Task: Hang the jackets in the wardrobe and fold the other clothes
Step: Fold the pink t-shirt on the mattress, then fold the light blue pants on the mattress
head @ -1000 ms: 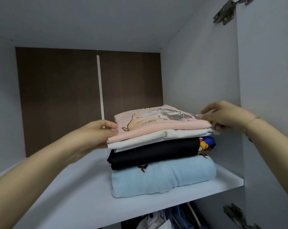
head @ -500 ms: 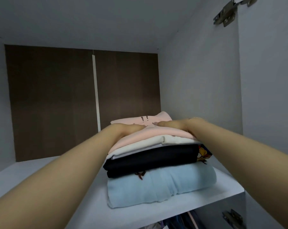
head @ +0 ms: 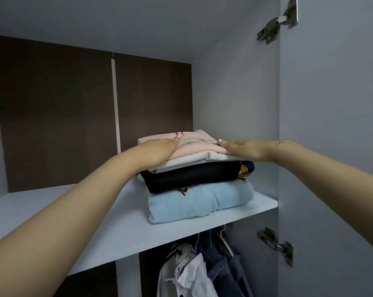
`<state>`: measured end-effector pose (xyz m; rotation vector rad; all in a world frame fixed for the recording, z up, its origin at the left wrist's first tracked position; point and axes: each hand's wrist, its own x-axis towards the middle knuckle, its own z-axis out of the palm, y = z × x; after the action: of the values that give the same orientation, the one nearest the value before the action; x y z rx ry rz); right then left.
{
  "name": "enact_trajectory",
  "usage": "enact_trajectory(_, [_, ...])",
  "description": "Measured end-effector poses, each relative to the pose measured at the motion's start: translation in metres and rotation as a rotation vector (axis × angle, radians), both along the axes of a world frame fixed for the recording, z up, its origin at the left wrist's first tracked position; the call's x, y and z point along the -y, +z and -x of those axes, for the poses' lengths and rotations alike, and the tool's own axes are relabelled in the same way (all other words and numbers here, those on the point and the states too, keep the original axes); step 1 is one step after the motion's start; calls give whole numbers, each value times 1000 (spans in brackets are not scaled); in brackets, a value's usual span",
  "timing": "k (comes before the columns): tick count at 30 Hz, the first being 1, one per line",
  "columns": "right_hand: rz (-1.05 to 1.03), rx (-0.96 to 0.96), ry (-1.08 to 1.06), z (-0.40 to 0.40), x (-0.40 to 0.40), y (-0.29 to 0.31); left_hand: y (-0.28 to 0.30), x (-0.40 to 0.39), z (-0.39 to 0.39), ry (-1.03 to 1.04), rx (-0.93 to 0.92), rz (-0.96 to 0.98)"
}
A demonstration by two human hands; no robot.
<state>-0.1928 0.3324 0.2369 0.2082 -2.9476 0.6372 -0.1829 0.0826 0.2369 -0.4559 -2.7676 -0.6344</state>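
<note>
A stack of folded clothes (head: pixel 199 179) sits on the wardrobe shelf (head: pixel 121 224), close to the right wall: a pink top (head: pixel 194 146) uppermost, a white piece (head: pixel 190 162) under it, then a black one (head: pixel 192 179), and a light blue sweater (head: pixel 200 201) at the bottom. Both hands lie flat on the pink top with straight fingers, gripping nothing; the left hand (head: pixel 160 150) presses the near left part and the right hand (head: pixel 243 150) the right edge, with a gap between them. This looks like a last patting down of the pile. Below the shelf, jackets (head: pixel 207 262) hang on hangers, a white one in front of darker denim ones. Judging by this, the task seems close to its end: jackets are hung and at least four pieces are folded and stored. Whether more clothes wait outside the wardrobe cannot be told from here. What is left may be only to draw the hands back and shut the door (head: pixel 331 146).
</note>
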Motion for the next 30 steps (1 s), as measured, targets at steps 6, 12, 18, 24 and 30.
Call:
enact_trajectory(6, [-234,-528,-186,-96,-7,-53,-60,-32,-53,-61,-647,156])
enact_trajectory(12, [-304,-663,-464,-200,-26,-124,-132,-94,-96,-145,-808,224])
enact_trajectory(18, [-585,-668,-656,-321,-70,-174,-178,-161,-183,-373,-878,150])
enact_trajectory(24, [-692,-567,-857,-483,-134,-221,-214,-253,-314,-664,-868,27])
enact_trajectory(30, [-775,-330,-1090,-658,-200,-272,-254,-360,-469,-934,-787,9])
